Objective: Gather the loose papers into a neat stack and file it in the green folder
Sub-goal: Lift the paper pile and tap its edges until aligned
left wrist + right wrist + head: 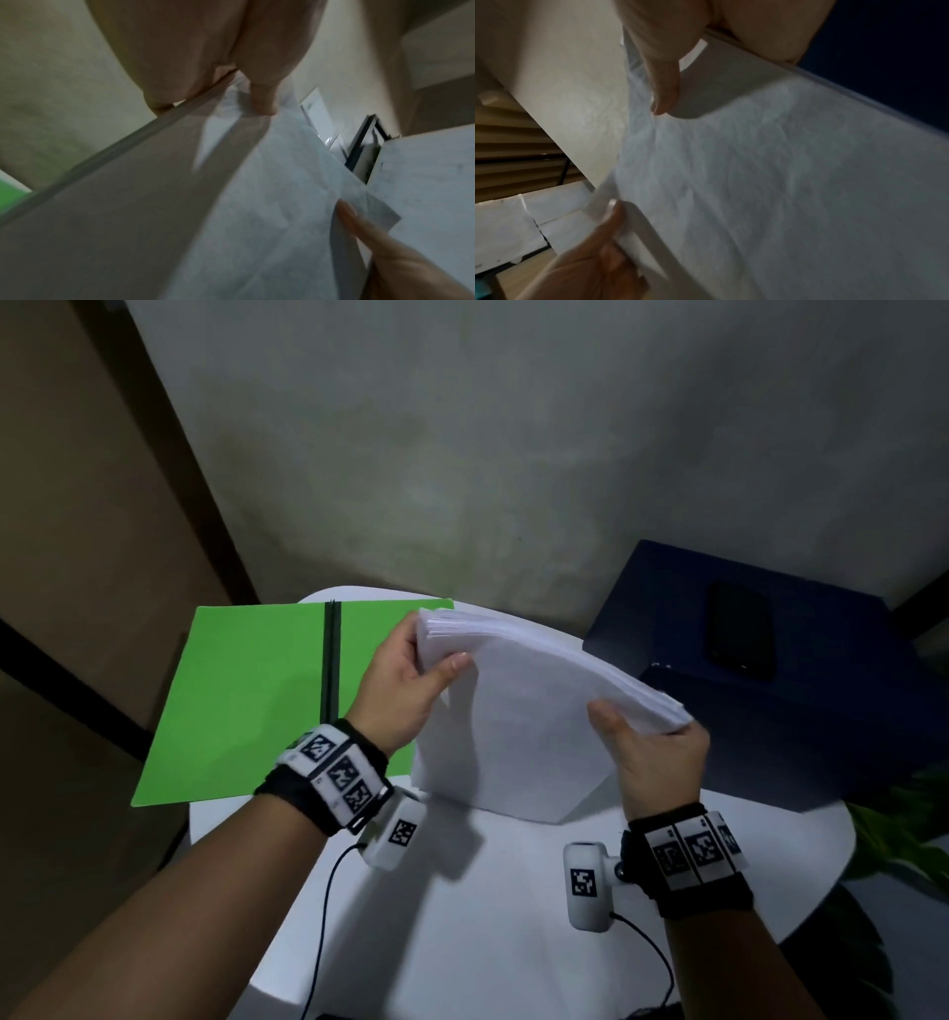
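Observation:
A thick stack of white papers stands on its lower edge on the white table, bowed over at the top. My left hand grips its upper left corner, thumb on the near face. My right hand grips the upper right edge, thumb on the near face. The green folder lies open and flat at the table's left, black spine up the middle, partly behind my left hand. In the left wrist view the papers fill the frame under my left hand. In the right wrist view my right hand pinches the papers.
A dark blue box stands at the right of the table with a black phone on top. Green plant leaves show at the right edge. A grey wall lies behind. Cables run from the wrist cameras over the table's front.

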### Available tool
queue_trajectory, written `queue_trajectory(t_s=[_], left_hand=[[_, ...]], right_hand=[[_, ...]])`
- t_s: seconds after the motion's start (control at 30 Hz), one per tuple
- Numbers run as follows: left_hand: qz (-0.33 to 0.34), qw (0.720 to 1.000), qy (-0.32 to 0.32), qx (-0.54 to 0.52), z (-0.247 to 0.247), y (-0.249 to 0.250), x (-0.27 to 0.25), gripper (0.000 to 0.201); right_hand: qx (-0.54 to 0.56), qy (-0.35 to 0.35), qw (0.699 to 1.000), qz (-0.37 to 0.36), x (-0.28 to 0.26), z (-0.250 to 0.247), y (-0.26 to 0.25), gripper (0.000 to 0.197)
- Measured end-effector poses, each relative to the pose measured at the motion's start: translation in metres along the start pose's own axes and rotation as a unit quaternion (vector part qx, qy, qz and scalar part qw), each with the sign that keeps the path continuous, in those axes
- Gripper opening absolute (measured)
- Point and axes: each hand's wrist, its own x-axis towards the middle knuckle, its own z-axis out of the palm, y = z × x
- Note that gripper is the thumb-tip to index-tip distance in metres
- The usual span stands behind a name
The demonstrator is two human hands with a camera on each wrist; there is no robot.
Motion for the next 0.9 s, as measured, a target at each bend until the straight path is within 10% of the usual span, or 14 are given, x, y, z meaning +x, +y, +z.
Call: queue_trajectory(t_s=[0.13,0.27,0.37,0.47,0.57,0.67,0.8,0.9], left_hand=[[-0.056,0.998,-0.02,0.011,-0.003,-0.018,-0.021,0.095],[-0.068,0.998,-0.011,-0.006,0.008,-0.018,-0.024,0.106],[0.065,0.986,0.07,0.135,0.0,0.014,-0.015,0.104],[0.247,0.844,0.069,0.472,0.004,0.063,-0.01,0.094],[0.236,0.721,-0.055,0.65,0.027,0.082,-0.005,0.051],[0.157,0.802,-0.09,0.57,0.021,0.071,0.002,0.023],[0.087,0.917,-0.046,0.386,-0.032,0.048,0.008,0.01],[0.012,0.978,-0.033,0.206,-0.058,0.032,0.005,0.015]], right_hand=[[-0.039,-0.016,0.999,-0.001,-0.005,-0.003,0.009,0.049],[-0.013,-0.005,0.998,0.066,-0.01,0.007,0.013,0.025],[-0.008,-0.02,0.999,0.028,-0.007,0.008,0.0,0.022],[-0.077,-0.074,0.991,-0.079,0.001,0.017,-0.02,0.017],[-0.192,-0.128,0.954,-0.194,0.007,0.035,-0.035,0.017],[-0.2,-0.058,0.962,-0.175,0.007,0.041,-0.02,0.032],[-0.328,0.17,0.929,-0.021,0.0,0.01,0.035,0.103],[-0.07,0.129,0.979,0.14,-0.002,-0.009,0.061,0.116]])
